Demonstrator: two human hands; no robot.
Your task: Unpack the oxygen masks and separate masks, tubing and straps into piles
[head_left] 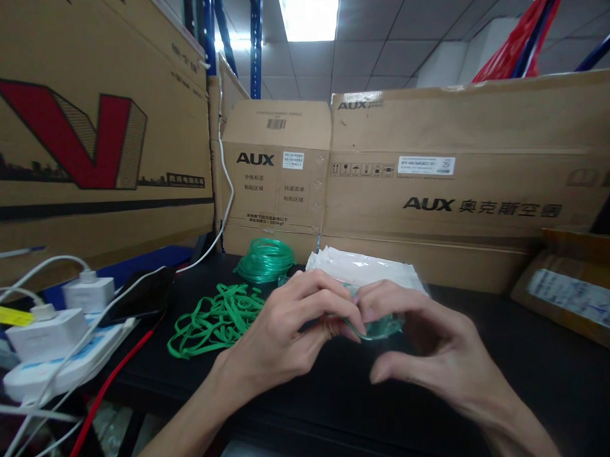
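Observation:
Both hands meet over the middle of the black table. My left hand (302, 322) is closed, its thumb and fingers pinched on a piece of clear green plastic (381, 328), perhaps tubing or film; its exact kind is partly covered by the fingers. Against the same piece, the fingers of my right hand (431, 333) press from above, while its thumb stands apart below. Behind the hands lies a stack of white plastic bags (364, 265). Left of them rests a coil of green clear tubing (266, 259), and in front of it a loose heap of flat green cord (216, 319).
A white power strip (55, 366) with plugged-in chargers and white cables sits at the left, near a red cable (114, 375). Cardboard boxes (438, 140) wall the back, and a large box (99, 114) stands left. An open carton (578, 285) is at the right.

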